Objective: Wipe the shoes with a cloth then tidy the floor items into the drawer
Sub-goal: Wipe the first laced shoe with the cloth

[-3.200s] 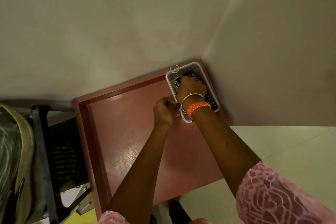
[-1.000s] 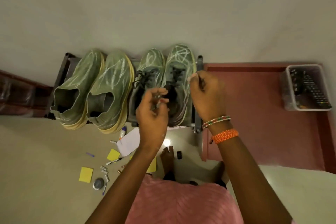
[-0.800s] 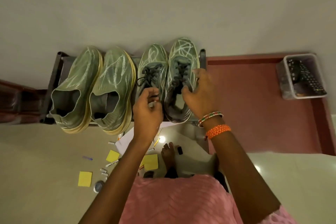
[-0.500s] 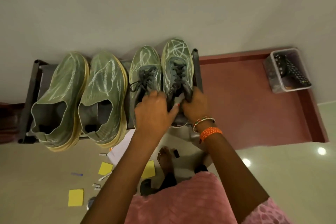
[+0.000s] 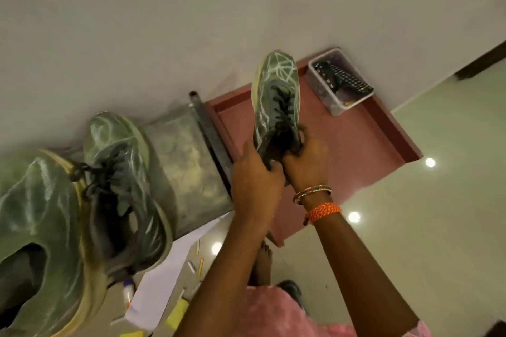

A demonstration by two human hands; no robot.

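A green laced shoe (image 5: 276,96) hangs in the air above the reddish drawer (image 5: 364,145), toe pointing away. My left hand (image 5: 256,180) and my right hand (image 5: 306,164) both grip its heel end. Its mate (image 5: 120,186) lies on the metal rack (image 5: 189,172), laces loose. Part of a larger green slip-on shoe (image 5: 41,241) shows at the left edge. On the floor below lie a white sheet (image 5: 164,282), yellow sticky notes (image 5: 178,314), pens and small bits (image 5: 200,265). No cloth is in view.
A clear plastic bin (image 5: 323,87) holding a black remote (image 5: 342,76) sits in the drawer's far corner by the wall. My bare foot (image 5: 262,262) stands on the glossy floor between rack and drawer. A small bottle (image 5: 128,293) lies under the rack edge.
Both hands left the bin, reached the right laced shoe on the rack, gripped its heel and lifted it off, carrying it right over the drawer. The view swung left then tilted.
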